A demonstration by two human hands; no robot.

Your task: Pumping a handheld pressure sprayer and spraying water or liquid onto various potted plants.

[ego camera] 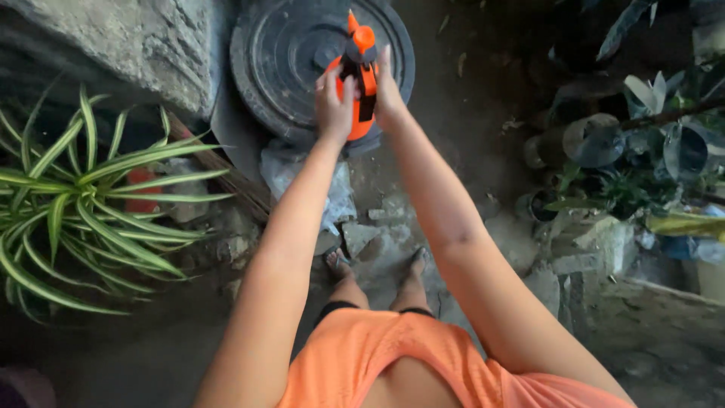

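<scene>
Both hands, left (334, 106) and right (387, 94), were clamped around an orange spray bottle (361, 91); contents hidden, black lid (291, 57) just behind it.

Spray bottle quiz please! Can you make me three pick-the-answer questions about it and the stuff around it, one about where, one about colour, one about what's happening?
1. Where does the spray bottle stand?
A. On the round dark lid
B. In the striped plant
C. On the stone steps

2. What colour is the spray bottle?
A. Blue
B. Orange with black parts
C. White

3. What are the hands doing?
A. Both hang at the person's sides
B. One holds a leaf
C. Both are on the bottle

Answers:
1 A: the bottle sits on top of the round dark lid.
2 B: its body and nozzle are orange, with black bands.
3 C: the left hand and right hand each have a grip on one side of it.
</scene>
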